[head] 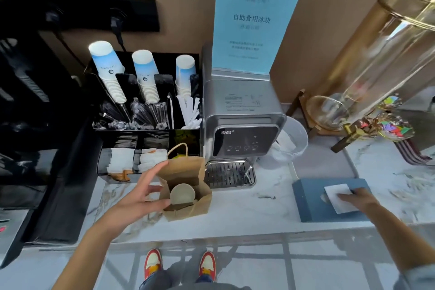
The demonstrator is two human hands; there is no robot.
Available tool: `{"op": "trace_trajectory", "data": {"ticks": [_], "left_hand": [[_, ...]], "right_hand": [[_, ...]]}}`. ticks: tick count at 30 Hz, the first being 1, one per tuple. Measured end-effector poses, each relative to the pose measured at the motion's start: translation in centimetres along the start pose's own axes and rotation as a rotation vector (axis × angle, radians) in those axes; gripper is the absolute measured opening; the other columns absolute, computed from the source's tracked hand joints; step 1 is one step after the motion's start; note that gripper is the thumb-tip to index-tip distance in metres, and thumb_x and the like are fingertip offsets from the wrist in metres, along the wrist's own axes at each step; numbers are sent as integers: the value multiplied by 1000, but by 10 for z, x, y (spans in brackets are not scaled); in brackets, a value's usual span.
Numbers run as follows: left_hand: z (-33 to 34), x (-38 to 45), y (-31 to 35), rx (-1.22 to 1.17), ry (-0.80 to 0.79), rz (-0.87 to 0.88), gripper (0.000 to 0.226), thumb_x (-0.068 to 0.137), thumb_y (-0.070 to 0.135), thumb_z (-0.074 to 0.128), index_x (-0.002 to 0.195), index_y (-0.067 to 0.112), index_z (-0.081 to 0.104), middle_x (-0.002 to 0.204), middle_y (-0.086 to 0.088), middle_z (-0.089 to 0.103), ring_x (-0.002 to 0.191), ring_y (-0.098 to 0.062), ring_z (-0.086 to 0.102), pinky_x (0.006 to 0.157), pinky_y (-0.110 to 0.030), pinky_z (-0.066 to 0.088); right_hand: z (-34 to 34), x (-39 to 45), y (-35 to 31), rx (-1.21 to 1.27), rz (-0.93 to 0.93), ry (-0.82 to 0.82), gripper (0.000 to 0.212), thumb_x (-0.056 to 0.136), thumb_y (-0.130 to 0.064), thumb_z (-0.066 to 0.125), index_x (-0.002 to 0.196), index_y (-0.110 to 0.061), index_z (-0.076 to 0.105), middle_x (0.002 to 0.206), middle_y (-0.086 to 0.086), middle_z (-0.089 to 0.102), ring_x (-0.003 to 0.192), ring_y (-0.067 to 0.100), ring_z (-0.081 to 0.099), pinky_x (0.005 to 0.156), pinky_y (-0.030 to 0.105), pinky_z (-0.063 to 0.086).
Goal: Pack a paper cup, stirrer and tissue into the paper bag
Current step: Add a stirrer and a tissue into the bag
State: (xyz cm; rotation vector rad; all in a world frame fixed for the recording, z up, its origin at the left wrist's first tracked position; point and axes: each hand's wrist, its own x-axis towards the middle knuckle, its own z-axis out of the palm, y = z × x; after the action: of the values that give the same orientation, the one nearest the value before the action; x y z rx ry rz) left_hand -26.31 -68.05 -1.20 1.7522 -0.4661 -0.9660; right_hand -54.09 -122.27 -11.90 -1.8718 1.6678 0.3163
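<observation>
A brown paper bag (188, 206) stands open on the marble counter, with a paper cup (182, 193) inside it, its round end facing up. My left hand (143, 198) rests open against the bag's left side, fingers spread along its rim. My right hand (355, 200) lies on a white tissue (336, 196) that sticks out of a blue tissue box (313, 205) at the right; I cannot tell whether the fingers pinch it. Stirrers (191, 113) in white wrappers stand in the black organiser behind the bag.
The black organiser (150, 110) holds three stacks of upside-down paper cups (110, 70) and sachets. A silver drink machine (240, 129) stands right behind the bag, with a blue sign on top. A glass drink dispenser (376, 66) stands at the far right. A black machine fills the left side.
</observation>
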Motion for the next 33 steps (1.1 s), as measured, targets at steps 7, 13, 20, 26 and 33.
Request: {"op": "trace_trajectory", "data": {"ticks": [7,13,20,26,33], "left_hand": [[1,5,7,34,6,-17,81,90,17,70,136,67,27,149,27,19,120,5,42,86,-26,46],[-5,5,6,77,-34,-6,82,89,21,71,135,69,23,143,28,23,120,-2,44,87,-28,47],[-14,9,-2,170,-135,42,91,86,25,74,141,64,13,136,35,18,116,-6,47,94,-29,52],[-21,17,-6,211,-184,51,102,84,24,75,150,48,2,132,20,22,107,-9,50,84,-18,52],[-19,28,-15,220,-219,110,104,81,32,73,146,52,-5,131,12,17,117,-14,43,100,-31,48]], "right_hand": [[-4,-52,-20,317,3,-50,23,81,9,70,101,5,60,115,25,63,91,33,54,79,39,41],[-12,-150,-89,511,-107,-418,19,81,4,70,94,-5,59,91,16,67,83,29,61,63,35,51],[6,-294,-186,555,-559,-637,25,80,-11,78,105,-11,73,104,10,76,95,25,72,76,30,58],[51,-372,-261,248,-768,-506,19,86,-16,74,92,0,65,88,13,63,71,20,61,68,33,41],[146,-358,-301,-530,-766,-301,45,89,-4,56,132,-16,51,126,8,58,118,24,57,86,23,44]]}}
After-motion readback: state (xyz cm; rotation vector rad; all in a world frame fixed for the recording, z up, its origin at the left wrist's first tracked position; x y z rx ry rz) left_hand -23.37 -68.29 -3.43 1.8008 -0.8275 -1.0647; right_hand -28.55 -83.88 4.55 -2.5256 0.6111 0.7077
